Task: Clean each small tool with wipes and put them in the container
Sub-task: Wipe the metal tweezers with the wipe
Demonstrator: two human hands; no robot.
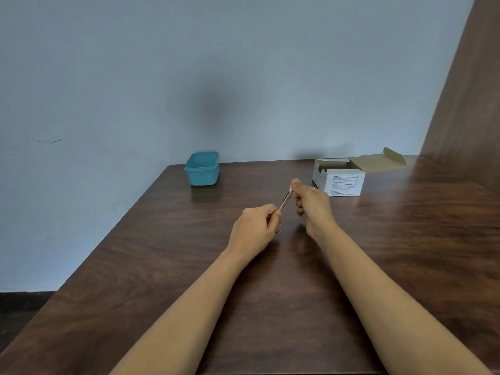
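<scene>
Over the middle of the brown table (162, 253), my left hand (255, 227) grips the lower end of a thin small tool (285, 201). The tool slants up to the right. My right hand (311, 204) pinches its upper end between thumb and fingers, and a bit of white wipe shows at the thumb. Most of the tool is hidden inside the two hands. A teal plastic container (202, 169) stands open at the table's far edge, to the left of both hands.
A white cardboard box (339, 180) with its flap open sits at the far right, just behind my right hand. A brown wooden panel (468, 90) rises at the right edge. A pale blue wall stands behind the table.
</scene>
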